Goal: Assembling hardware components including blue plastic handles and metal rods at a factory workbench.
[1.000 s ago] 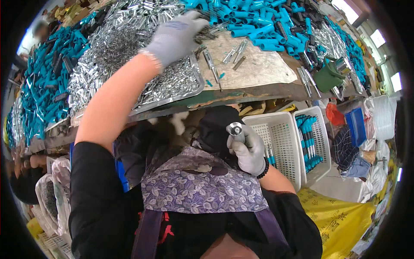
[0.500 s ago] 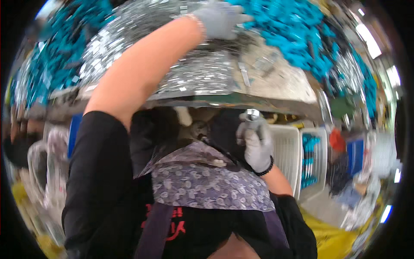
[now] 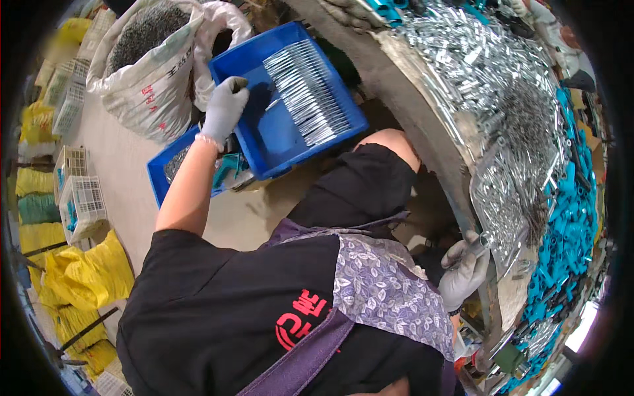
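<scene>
Metal piece: small silvery part (image 3: 273,103) dropping or lying just inside the blue tray, right beside the left fingertips; whether still touching the glove, cannot tell.
Blue tray: tilted blue plastic bin (image 3: 264,142), sitting left of the workbench edge, above the knee.
Tray contents: neat row of shiny metal rods (image 3: 305,90) lying along the far half of the blue tray.
Left hand: grey-gloved hand (image 3: 224,109) reaching over the near rim of the blue tray, fingers loosely curled and spread, clasping nothing clearly.
Right hand: grey-gloved hand (image 3: 463,270) staying well right of the blue tray, under the workbench edge, fingers clenching around a short silvery cylinder (image 3: 480,243).
Workbench: curved grey bench (image 3: 422,125) running right of the blue tray, carrying a heap of silvery metal parts (image 3: 489,79) and teal plastic pieces (image 3: 568,218).
Second bin: another blue bin (image 3: 173,173) lying just below-left of the blue tray, holding dark small parts.
Sack: white sack (image 3: 148,79) standing left of the blue tray, filled with dark grey bits.
Baskets: white mesh baskets (image 3: 82,198) sitting further left of the blue tray, near yellow bags (image 3: 86,277).
</scene>
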`<action>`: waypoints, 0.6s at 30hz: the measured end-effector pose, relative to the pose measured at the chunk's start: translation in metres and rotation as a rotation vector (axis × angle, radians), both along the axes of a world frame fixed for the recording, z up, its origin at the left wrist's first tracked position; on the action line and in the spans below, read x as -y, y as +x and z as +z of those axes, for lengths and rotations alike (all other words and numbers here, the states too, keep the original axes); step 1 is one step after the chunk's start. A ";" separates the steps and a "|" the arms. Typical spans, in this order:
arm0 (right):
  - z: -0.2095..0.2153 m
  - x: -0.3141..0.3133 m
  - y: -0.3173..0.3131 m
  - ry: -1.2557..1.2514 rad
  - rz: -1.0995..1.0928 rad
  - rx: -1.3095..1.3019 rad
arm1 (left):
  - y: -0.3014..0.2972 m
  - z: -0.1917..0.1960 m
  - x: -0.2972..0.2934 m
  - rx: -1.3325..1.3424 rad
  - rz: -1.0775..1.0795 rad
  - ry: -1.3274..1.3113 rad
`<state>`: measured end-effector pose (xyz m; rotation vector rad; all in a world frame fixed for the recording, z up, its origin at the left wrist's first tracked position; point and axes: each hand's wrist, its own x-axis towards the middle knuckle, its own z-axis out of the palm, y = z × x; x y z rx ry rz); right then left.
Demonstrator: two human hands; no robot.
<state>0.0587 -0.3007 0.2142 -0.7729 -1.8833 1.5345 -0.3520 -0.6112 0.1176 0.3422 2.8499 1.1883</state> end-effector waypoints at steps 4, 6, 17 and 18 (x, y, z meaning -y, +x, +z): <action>0.002 0.017 -0.046 -0.063 0.082 0.007 | -0.069 -0.055 -0.003 0.165 0.054 -0.084; 0.002 0.021 -0.055 -0.063 0.094 0.014 | -0.089 -0.071 -0.029 0.359 0.088 -0.386; -0.007 0.017 -0.051 -0.060 -0.079 0.150 | -0.085 -0.118 -0.061 0.551 0.407 -0.624; -0.008 0.015 -0.051 -0.057 -0.075 0.149 | -0.088 -0.130 -0.054 0.487 0.464 -0.577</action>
